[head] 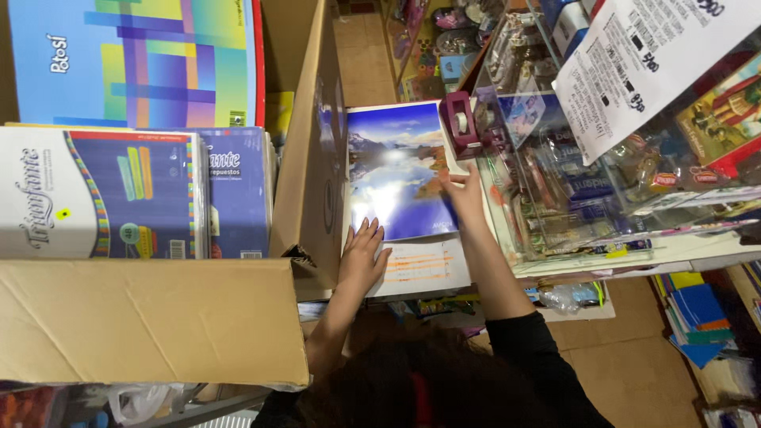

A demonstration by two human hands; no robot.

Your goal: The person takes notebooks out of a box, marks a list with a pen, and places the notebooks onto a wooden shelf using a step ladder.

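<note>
Blue dominates the centre of the frame: a glossy notebook (396,170) with a mountain-lake cover lies flat on top of a stack, and both your hands are on that stack. Your left hand (363,257), lower centre, rests palm down with the fingers (368,231) spread apart, their tips touching the notebook's lower left corner while the palm sits on the white sheet with orange lines (424,268) that pokes out beneath it. Your right hand (464,194), just right of centre, is laid against the notebook's right edge, fingers together and slightly curled onto the cover; whether they pinch the edge or only press it, you cannot tell. A dark sleeve covers your right upper arm at the bottom of the frame. Along the left of the notebook stands the wall of a large cardboard box (151,317), which fills the left half of the frame and holds packs of paper in blue and white wrappers (103,194). A magenta tape dispenser (460,119) sits just beside the notebook's upper right corner, at the edge of a glass display case (555,190) crowded with small stationery. A white printed sheet (642,63) hangs at upper right, over the case.
</note>
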